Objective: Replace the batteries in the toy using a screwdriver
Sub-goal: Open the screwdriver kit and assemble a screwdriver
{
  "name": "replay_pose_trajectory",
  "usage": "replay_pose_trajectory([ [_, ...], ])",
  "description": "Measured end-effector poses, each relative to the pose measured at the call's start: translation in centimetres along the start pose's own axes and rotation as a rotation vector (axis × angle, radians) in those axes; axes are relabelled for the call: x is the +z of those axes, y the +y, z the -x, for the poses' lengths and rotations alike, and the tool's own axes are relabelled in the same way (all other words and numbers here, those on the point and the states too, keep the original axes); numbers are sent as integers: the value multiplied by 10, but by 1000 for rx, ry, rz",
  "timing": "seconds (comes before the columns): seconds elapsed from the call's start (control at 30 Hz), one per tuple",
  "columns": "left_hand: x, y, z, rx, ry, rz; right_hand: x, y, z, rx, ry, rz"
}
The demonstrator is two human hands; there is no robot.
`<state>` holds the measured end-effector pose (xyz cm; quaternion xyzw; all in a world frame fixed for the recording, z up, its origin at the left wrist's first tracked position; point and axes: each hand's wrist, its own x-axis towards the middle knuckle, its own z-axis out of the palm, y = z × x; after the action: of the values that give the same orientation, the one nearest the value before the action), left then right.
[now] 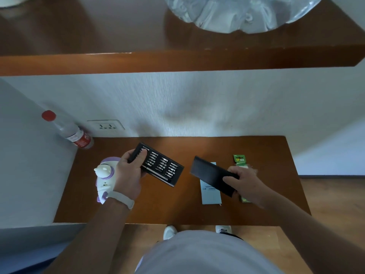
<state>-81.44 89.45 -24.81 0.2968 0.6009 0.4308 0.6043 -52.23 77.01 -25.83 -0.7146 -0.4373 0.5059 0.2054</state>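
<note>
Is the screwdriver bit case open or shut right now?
Open: the left hand holds the bit tray, bits exposed; the right hand holds its black sleeve apart.

Polished brown wood on the table (177, 210), smooth, with a soft sheen. Same glossy wood on the shelf (138, 62) above. Matt black plastic for the bit tray (158, 165), set with rows of bright metal bits. Matt black, smooth sleeve (212, 175). Glossy white and lilac plastic on the toy (105, 175). Clear plastic bottle (69, 129) with shiny red cap. Printed green card on the battery pack (239, 160). Pale matt paper box (210, 194). Finely textured white wall (197, 99).
</note>
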Motion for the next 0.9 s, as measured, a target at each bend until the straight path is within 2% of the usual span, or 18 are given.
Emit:
replay_pose_trajectory([
  [0.1, -6, -5, 2, -27, 10, 19, 24, -12, -10, -78, 106, 54],
  [0.2, -14, -9, 3, -46, -4, -9, 53, -22, -23, -142, 114, 153],
  [0.43, -33, -8, -1, -88, -79, -75, 113, -20, -57, -293, 244, 524],
  [0.6, -52, -7, -7, -97, -122, -94, 141, -10, -75, -241, 281, 560],
  [0.9, -73, -9, -12, -105, -153, -99, 179, -5, -81, -106, 201, 538],
])
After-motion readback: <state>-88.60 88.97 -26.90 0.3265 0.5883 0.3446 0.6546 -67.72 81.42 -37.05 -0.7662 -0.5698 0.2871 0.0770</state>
